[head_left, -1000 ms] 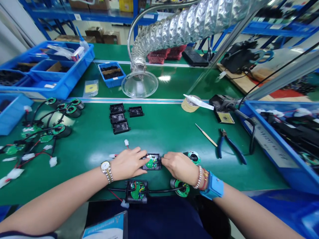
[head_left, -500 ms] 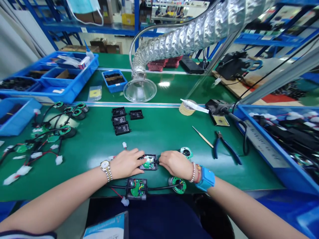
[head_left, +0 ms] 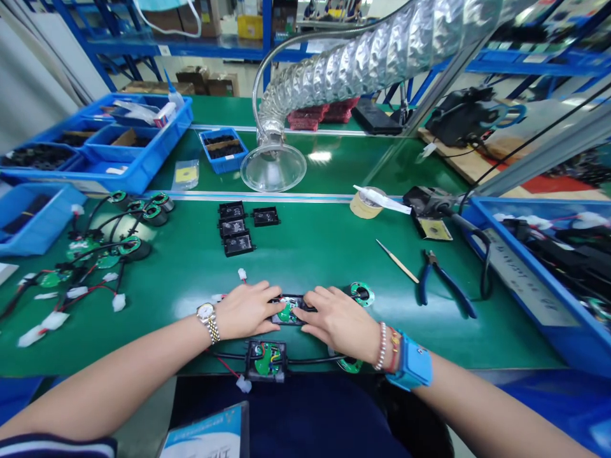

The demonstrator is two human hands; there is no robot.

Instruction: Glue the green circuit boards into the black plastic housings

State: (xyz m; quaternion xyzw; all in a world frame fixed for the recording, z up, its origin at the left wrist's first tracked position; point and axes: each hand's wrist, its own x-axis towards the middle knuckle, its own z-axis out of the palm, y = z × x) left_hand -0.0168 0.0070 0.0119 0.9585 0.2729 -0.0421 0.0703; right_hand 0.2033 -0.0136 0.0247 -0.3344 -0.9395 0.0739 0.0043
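Note:
A small black plastic case point(head_left: 294, 322) with a green circuit board point(head_left: 286, 310) inside lies flat on the bench before me. My left hand point(head_left: 248, 310) is closed on its left end, a fingertip over the board. From the right, my right hand point(head_left: 340, 321) grips the case's other end, index finger pressed on the board near its edge. Partly hidden behind that hand is a round green board point(head_left: 361, 294). Closer to me lies a second case with a wired board point(head_left: 268, 360), its black cable running right toward another round board point(head_left: 351, 364), partly covered by my right hand.
Several empty black cases point(head_left: 237, 243) lie beyond my hands. Wired boards point(head_left: 131, 246) are piled at left. On the right are a pointed stick point(head_left: 397, 261), blue-handled cutters point(head_left: 446, 283), a tape roll point(head_left: 367, 207) and a large blue bin point(head_left: 529, 280). A fume hood point(head_left: 273, 168) hangs ahead.
My right hand has moved left from the case's right edge, and its index finger now rests on the board. My left hand stays at the left end. The view has shifted slightly.

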